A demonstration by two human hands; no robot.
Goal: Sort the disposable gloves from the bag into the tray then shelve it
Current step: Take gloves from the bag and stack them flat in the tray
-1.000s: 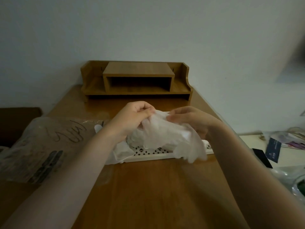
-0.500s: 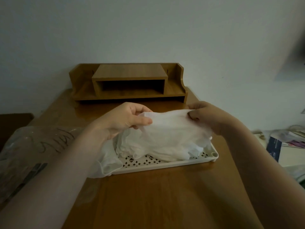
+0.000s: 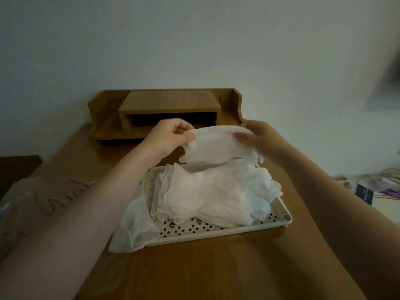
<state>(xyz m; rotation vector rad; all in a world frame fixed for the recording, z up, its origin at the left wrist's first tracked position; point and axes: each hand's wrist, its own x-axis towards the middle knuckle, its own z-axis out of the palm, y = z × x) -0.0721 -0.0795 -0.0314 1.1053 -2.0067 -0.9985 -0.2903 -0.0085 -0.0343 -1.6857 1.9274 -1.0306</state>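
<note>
Head view: wooden desk (image 3: 194,273) against a pale wall (image 3: 194,40), both hands' grips pinching a glove (image 3: 216,146).

Two hands (image 3: 171,135) (image 3: 263,138), one tray (image 3: 216,236), one shelf (image 3: 166,105), one bag (image 3: 43,198), several gloves (image 3: 216,195).

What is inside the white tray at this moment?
The tray holds a pile of white gloves, one spilling over its left edge. Bare perforated floor shows at the front. What lies beneath the pile is covered. Both hands hold another glove above it.
</note>
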